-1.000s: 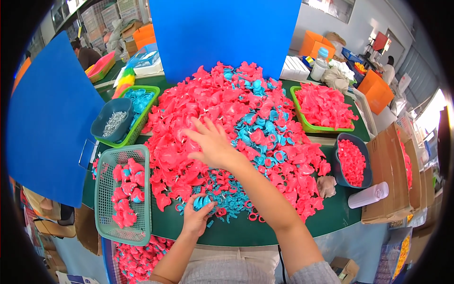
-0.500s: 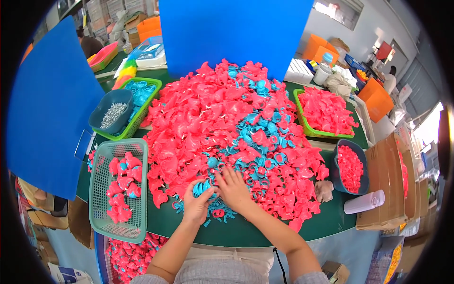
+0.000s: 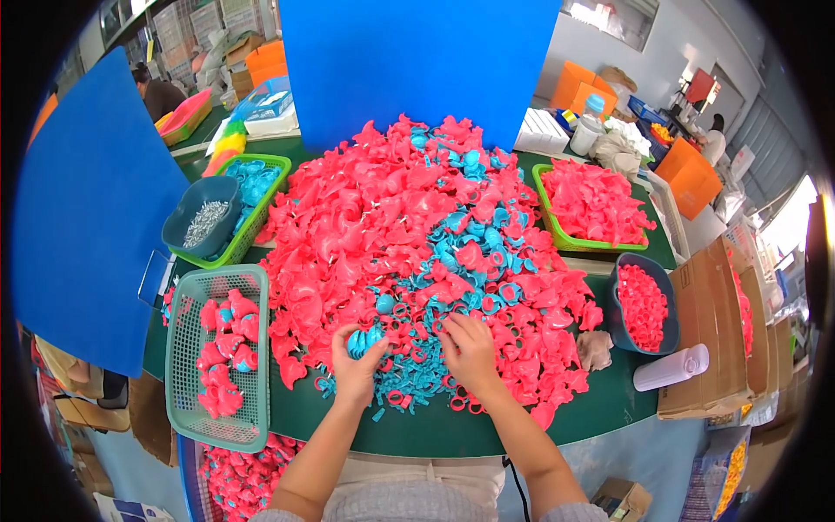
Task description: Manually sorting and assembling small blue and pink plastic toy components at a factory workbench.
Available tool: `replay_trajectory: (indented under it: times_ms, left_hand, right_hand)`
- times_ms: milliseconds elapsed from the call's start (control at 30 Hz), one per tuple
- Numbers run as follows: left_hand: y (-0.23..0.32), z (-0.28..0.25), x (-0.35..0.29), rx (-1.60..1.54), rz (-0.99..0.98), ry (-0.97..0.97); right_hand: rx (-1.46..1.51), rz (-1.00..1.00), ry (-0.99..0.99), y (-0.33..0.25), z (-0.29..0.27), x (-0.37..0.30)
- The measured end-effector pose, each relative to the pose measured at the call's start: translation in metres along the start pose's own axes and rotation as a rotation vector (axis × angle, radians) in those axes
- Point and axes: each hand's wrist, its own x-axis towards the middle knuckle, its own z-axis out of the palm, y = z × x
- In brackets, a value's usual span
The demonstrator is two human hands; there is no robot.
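Our left hand (image 3: 353, 370), apart from right hand (image 3: 472, 352): clasped on blue plastic (image 3: 364, 343), near edge of heap (image 3: 348, 217), on counter (image 3: 409, 436). Right hand: over heap; whether gripping, we cannot tell.

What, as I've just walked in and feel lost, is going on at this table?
A person's left hand has some blue plastic in its grip, at the near edge of a big heap of pink and blue parts. The right hand has its fingers down at the heap; whether they hold anything, I can't tell. A few pink-and-blue pieces lie in the mesh basket on the left, and more pink parts fill the lime-green basket on the right.
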Motion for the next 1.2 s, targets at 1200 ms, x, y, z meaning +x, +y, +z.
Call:
replay_trajectory:
  times_ms: [1200]
  left_hand:
    - [-0.020, 0.076, -0.002, -0.141, -0.287, -0.226]
  right_hand:
    - [0.554, 0.451, 0.194, 0.025, -0.029, -0.010]
